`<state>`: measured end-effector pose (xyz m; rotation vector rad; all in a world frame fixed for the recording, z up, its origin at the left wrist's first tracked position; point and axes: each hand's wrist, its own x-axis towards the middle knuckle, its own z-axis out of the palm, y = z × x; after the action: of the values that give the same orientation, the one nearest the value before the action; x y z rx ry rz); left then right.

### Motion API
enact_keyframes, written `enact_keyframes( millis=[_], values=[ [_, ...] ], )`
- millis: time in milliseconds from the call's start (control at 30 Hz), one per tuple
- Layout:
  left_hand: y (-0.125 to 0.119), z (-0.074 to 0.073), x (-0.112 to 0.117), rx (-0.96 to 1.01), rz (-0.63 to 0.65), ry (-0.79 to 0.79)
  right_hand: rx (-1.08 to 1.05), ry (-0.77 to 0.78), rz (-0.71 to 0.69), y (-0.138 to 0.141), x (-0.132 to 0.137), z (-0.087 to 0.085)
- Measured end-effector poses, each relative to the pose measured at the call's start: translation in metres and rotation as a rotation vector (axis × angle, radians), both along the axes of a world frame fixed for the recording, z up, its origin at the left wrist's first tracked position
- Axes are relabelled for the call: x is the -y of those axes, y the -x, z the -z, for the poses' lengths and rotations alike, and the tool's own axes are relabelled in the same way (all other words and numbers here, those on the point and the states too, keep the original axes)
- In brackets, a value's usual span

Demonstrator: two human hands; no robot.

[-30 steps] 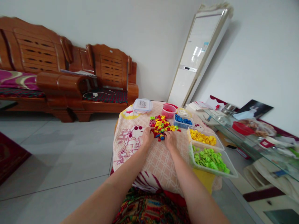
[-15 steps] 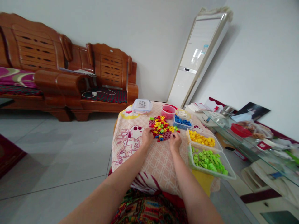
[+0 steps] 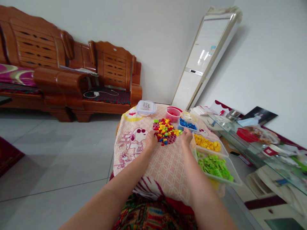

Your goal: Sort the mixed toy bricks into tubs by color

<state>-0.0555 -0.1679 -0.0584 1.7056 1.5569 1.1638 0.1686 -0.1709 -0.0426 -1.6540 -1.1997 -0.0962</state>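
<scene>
A heap of small mixed-colour bricks [image 3: 166,130] lies on a cloth-covered table [image 3: 153,159]. My left hand [image 3: 151,139] rests at the heap's near-left edge with its fingers curled on the bricks. My right hand [image 3: 186,135] is to the right of the heap, between it and the tub of yellow bricks [image 3: 208,143], with its fingers bunched; what it holds is too small to make out. Nearer me stands a tub of green bricks [image 3: 216,167]. Behind the heap are a tub of blue bricks [image 3: 188,125] and a red tub [image 3: 173,114].
A stack of clear lids [image 3: 145,107] sits at the table's far left. A wooden sofa [image 3: 67,76] lines the wall to the left. A tall white air conditioner [image 3: 201,60] stands behind. On the right a glass shelf [image 3: 259,143] holds clutter.
My right hand has moved from the heap's near edge out to the right, toward the yellow tub. My left hand has stayed at the heap. The view has shifted slightly.
</scene>
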Motion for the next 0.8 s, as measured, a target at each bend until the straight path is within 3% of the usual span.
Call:
enact_keyframes(
  millis=[100,200,500,667,800],
  values=[
    [0.000,-0.001,0.000,0.004,-0.002,0.002,0.062,0.052,-0.056,0.025,0.020,0.034],
    [0.000,-0.001,0.001,0.014,-0.010,0.000,0.131,0.084,-0.131,0.040,0.028,0.049],
    [-0.001,0.003,-0.001,0.025,-0.013,-0.020,0.458,0.212,-0.413,0.061,0.036,0.044],
    [-0.001,0.002,-0.001,-0.005,-0.015,-0.010,0.624,0.329,-0.405,0.065,0.034,0.038],
    [-0.001,0.001,-0.002,-0.012,-0.013,-0.011,0.542,0.304,-0.381,0.066,0.034,0.036]
  ],
)
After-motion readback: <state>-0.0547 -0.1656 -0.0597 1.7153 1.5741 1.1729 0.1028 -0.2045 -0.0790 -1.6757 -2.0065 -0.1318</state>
